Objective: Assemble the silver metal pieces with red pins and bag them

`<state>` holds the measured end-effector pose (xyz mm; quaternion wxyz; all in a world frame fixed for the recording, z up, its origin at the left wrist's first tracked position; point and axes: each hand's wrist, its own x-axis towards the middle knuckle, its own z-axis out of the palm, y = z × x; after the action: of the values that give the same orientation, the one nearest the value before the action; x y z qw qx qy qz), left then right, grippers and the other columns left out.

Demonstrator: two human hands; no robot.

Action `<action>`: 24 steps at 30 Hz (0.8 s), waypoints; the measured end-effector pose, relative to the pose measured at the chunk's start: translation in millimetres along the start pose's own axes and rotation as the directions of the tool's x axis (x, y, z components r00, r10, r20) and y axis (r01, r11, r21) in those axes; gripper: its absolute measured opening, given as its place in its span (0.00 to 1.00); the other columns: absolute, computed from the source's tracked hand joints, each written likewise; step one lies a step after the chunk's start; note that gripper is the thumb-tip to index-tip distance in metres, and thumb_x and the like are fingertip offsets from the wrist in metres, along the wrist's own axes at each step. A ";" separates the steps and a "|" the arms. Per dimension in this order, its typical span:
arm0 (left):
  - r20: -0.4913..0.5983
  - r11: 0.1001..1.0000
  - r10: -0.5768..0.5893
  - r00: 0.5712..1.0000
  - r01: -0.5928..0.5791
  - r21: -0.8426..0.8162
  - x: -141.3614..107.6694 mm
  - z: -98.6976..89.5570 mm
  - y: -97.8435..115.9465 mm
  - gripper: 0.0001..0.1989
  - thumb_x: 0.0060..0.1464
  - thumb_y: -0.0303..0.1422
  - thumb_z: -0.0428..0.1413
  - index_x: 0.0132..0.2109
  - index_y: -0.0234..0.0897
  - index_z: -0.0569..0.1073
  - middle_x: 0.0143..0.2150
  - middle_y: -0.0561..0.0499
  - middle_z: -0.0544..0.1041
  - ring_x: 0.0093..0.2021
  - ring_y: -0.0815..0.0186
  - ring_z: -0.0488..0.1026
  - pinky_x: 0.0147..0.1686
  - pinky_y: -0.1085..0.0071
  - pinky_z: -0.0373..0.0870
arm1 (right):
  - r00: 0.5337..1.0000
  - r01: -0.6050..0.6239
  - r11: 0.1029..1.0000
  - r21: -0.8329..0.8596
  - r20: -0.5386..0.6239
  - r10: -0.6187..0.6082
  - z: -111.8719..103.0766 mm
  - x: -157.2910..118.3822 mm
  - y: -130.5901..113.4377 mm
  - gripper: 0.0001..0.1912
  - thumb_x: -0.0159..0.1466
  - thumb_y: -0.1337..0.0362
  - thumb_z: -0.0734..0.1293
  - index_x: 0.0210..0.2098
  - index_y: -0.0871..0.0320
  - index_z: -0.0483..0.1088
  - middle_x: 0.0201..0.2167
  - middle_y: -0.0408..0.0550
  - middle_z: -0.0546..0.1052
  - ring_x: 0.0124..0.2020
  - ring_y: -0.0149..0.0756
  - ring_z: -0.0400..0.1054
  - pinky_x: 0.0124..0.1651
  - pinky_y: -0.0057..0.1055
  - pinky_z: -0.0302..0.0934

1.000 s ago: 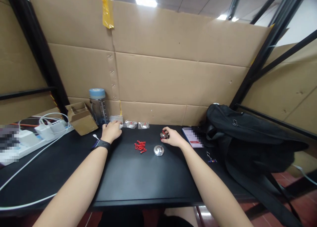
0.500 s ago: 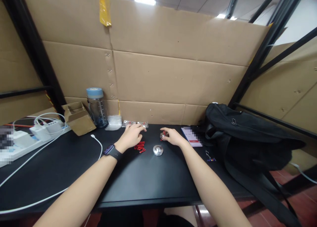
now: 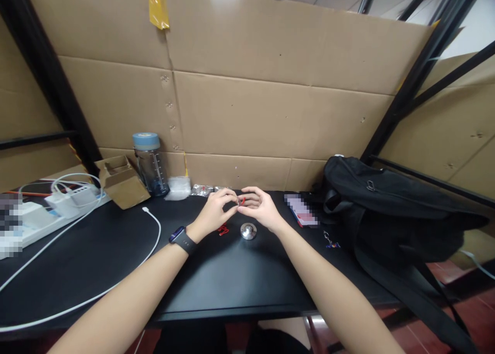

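Note:
Both my hands meet above the middle of the black table. My left hand [image 3: 219,208], with a dark watch on its wrist, pinches with thumb and fingertips at a small red and silvery piece [image 3: 243,200]. From the other side, my right hand [image 3: 261,208] curls its fingers and thumb around the same piece. Fingers cover most of it, so its exact kind is hidden. Just below the hands sits a round, shiny metal disc [image 3: 248,231] with a raised centre. Thin red pieces like paper clips [image 3: 223,230] lie under my left hand, partly covered.
Small clear packets [image 3: 202,190] lie by the cardboard wall. A bottle [image 3: 149,166], a cardboard box [image 3: 122,181] and a power strip [image 3: 27,235] stand left, with a white cable [image 3: 154,240]. A phone [image 3: 301,209], keychain [image 3: 331,240] and black bag [image 3: 390,209] are right.
My right hand has lifted the small red and silvery piece from the table and moved left. My left hand has come right to meet it. The view has tipped slightly down.

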<state>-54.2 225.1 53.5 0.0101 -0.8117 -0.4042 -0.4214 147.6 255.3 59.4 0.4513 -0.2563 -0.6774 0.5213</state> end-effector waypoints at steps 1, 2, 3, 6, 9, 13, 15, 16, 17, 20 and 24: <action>0.004 1.000 -0.002 1.000 0.001 0.004 -0.1 0.0 0.4 0.06 0.62 0.35 0.56 0.42 0.40 0.76 0.47 0.46 0.77 0.50 0.60 0.74 0.52 0.60 0.68 | 1.000 -0.003 1.000 -0.006 0.003 0.003 0.9 -0.5 0.7 0.31 0.50 0.60 0.79 0.51 0.54 0.68 0.45 0.52 0.80 0.41 0.39 0.77 0.50 0.39 0.72; 0.014 1.000 -0.005 1.000 0.005 0.012 -0.3 0.2 0.8 0.05 0.61 0.34 0.56 0.41 0.40 0.76 0.47 0.47 0.77 0.50 0.60 0.73 0.52 0.60 0.67 | 1.000 -0.007 1.000 -0.017 0.003 0.007 1.3 -0.6 2.0 0.31 0.50 0.60 0.79 0.51 0.54 0.68 0.45 0.52 0.80 0.41 0.38 0.77 0.49 0.39 0.72; 0.025 1.000 -0.009 1.000 0.008 0.024 -0.6 0.5 1.2 0.04 0.60 0.33 0.57 0.41 0.40 0.76 0.47 0.47 0.77 0.50 0.60 0.73 0.51 0.61 0.67 | 1.000 -0.008 0.999 -0.032 0.003 0.009 1.4 -0.3 3.7 0.31 0.49 0.60 0.79 0.51 0.54 0.68 0.45 0.52 0.80 0.40 0.38 0.77 0.48 0.38 0.72; 0.065 0.997 -0.032 0.997 0.028 0.070 -0.8 1.1 2.7 0.02 0.55 0.31 0.58 0.37 0.40 0.76 0.46 0.49 0.77 0.51 0.60 0.72 0.52 0.61 0.64 | 1.000 0.003 0.993 -0.117 0.009 -0.002 1.3 1.7 9.5 0.32 0.48 0.61 0.79 0.50 0.55 0.68 0.43 0.51 0.79 0.39 0.36 0.76 0.44 0.35 0.71; 0.100 0.993 -0.054 0.994 0.042 0.114 -0.4 -2.1 1.4 0.02 0.52 0.32 0.59 0.32 0.40 0.76 0.45 0.50 0.77 0.51 0.59 0.71 0.54 0.60 0.61 | 0.999 0.046 0.962 -0.269 0.029 -0.039 -0.4 2.5 11.9 0.30 0.49 0.63 0.77 0.51 0.55 0.67 0.41 0.49 0.79 0.36 0.35 0.75 0.38 0.30 0.69; 0.164 0.982 -0.085 0.983 0.055 0.180 -1.3 -16.4 -12.0 0.02 0.49 0.32 0.60 0.31 0.40 0.78 0.46 0.50 0.77 0.52 0.58 0.70 0.56 0.58 0.57 | 0.987 0.135 0.833 -0.536 0.143 -0.068 -10.5 -0.2 4.2 0.31 0.47 0.69 0.74 0.51 0.54 0.69 0.39 0.44 0.79 0.35 0.33 0.73 0.38 0.28 0.67; 0.244 0.981 -0.088 0.966 0.041 0.191 -2.6 -25.7 -22.7 0.03 0.49 0.33 0.60 0.31 0.41 0.79 0.48 0.50 0.77 0.52 0.57 0.69 0.57 0.59 0.57 | 0.964 0.170 0.786 -0.595 0.264 -0.009 -17.8 -2.2 -2.7 0.30 0.47 0.69 0.74 0.50 0.53 0.71 0.38 0.43 0.80 0.35 0.33 0.73 0.40 0.28 0.66; 0.294 0.982 -0.086 0.952 0.031 0.187 -3.3 -29.9 -28.2 0.03 0.48 0.33 0.60 0.31 0.41 0.80 0.48 0.50 0.76 0.52 0.57 0.70 0.57 0.59 0.57 | 0.942 0.187 0.779 -0.599 0.335 0.032 -21.2 -3.0 -5.8 0.30 0.47 0.69 0.74 0.50 0.53 0.72 0.38 0.43 0.80 0.35 0.32 0.73 0.40 0.28 0.67; 0.341 0.983 -0.085 0.936 0.023 0.181 -4.0 -33.5 -33.5 0.04 0.48 0.33 0.61 0.30 0.42 0.80 0.48 0.50 0.76 0.52 0.57 0.70 0.57 0.60 0.57 | 0.913 0.203 0.778 -0.594 0.401 0.068 -24.2 -3.6 -8.2 0.29 0.48 0.68 0.74 0.50 0.53 0.73 0.39 0.43 0.81 0.35 0.33 0.74 0.42 0.28 0.67; 0.418 0.985 -0.095 0.903 0.025 0.169 -5.8 -38.8 -46.4 0.04 0.48 0.34 0.61 0.30 0.43 0.82 0.47 0.50 0.76 0.49 0.59 0.72 0.55 0.62 0.60 | 0.852 0.225 0.775 -0.590 0.505 0.137 -29.7 -3.7 -10.4 0.27 0.48 0.68 0.75 0.49 0.54 0.75 0.40 0.44 0.82 0.38 0.34 0.76 0.44 0.28 0.67; 0.451 0.985 -0.102 0.887 0.028 0.168 -7.0 -37.5 -54.1 0.05 0.48 0.33 0.61 0.30 0.44 0.82 0.45 0.51 0.77 0.45 0.61 0.74 0.52 0.64 0.63 | 0.834 0.239 0.743 -0.625 0.525 0.173 -32.3 -1.6 -6.7 0.25 0.47 0.66 0.77 0.46 0.55 0.78 0.41 0.45 0.82 0.39 0.36 0.76 0.45 0.28 0.67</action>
<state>-117.7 243.6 55.2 -0.0360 -0.8708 -0.4539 -0.1853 177.6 267.1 66.7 0.1238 -0.2264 -0.9229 0.2858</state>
